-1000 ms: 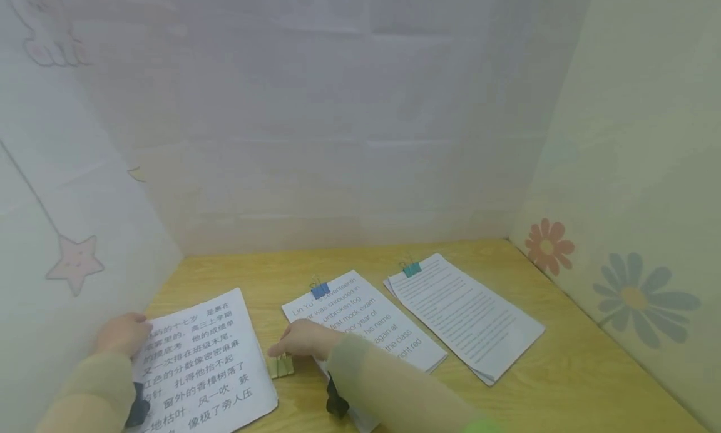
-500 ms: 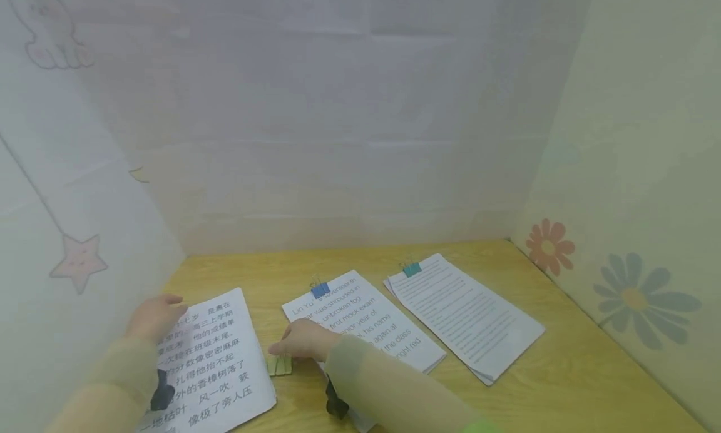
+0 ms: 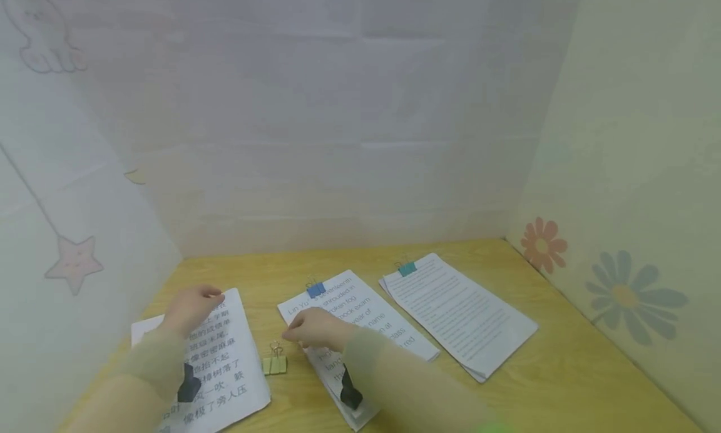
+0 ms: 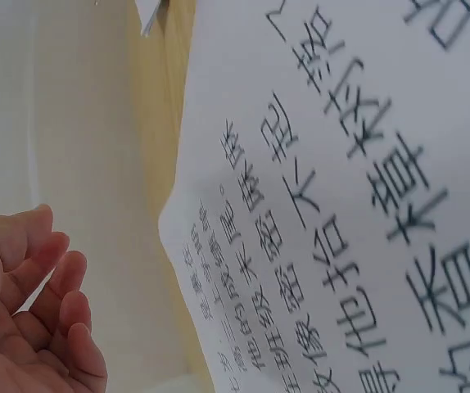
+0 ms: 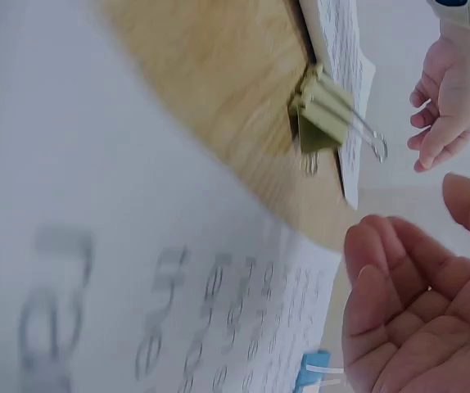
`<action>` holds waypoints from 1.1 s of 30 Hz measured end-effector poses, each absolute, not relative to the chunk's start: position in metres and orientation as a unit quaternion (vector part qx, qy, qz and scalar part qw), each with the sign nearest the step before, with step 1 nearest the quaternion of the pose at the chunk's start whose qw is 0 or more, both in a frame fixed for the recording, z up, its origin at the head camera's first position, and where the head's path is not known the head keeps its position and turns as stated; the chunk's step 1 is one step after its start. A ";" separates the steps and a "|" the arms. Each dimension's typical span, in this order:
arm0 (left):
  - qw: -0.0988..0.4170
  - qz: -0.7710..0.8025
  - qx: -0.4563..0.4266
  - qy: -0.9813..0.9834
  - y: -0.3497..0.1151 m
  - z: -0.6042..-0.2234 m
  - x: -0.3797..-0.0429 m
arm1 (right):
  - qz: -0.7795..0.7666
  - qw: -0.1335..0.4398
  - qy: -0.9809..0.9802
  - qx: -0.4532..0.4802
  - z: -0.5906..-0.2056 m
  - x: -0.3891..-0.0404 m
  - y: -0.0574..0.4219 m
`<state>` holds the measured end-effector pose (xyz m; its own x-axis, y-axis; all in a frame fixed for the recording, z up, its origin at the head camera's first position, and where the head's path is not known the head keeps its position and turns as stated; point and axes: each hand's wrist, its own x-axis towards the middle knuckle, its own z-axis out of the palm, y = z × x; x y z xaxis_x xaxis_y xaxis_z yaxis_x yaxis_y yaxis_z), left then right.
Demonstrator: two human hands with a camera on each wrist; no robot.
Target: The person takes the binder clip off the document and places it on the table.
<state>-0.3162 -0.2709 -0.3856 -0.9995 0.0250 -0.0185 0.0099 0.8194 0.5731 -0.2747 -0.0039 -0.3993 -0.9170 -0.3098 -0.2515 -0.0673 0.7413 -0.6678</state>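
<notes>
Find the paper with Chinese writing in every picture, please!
Head: the paper is lower left, partly hidden by the left hand.
Left wrist: the paper fills most of the right side.
Right wrist: the paper is at the top, partly behind the yellow clip.
Landmark in all three: the left hand.

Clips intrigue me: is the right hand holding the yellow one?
No, the yellow clip sits on the table, apart from the right hand.

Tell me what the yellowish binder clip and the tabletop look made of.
Yellowish binder clip: probably painted metal, going by its faint sheen; wire handles look like bare steel, silvery and shiny. Tabletop: wood or wood-look laminate, smooth-looking, with visible grain streaks.
</notes>
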 end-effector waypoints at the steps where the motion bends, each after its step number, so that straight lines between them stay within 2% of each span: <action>1: 0.013 0.301 0.013 0.954 -0.266 -0.385 -0.317 | -0.352 0.175 0.914 -0.104 -0.398 -0.276 0.000; 20: 0.032 0.370 0.029 0.928 -0.171 -0.392 -0.328 | -0.408 0.139 0.901 -0.056 -0.394 -0.304 0.078; 25: 0.029 0.367 0.015 0.930 -0.158 -0.392 -0.332 | -0.407 0.123 0.904 -0.044 -0.393 -0.310 0.088; 33: 0.066 0.369 -0.024 0.927 -0.150 -0.395 -0.343 | -0.425 0.116 0.897 -0.038 -0.398 -0.318 0.099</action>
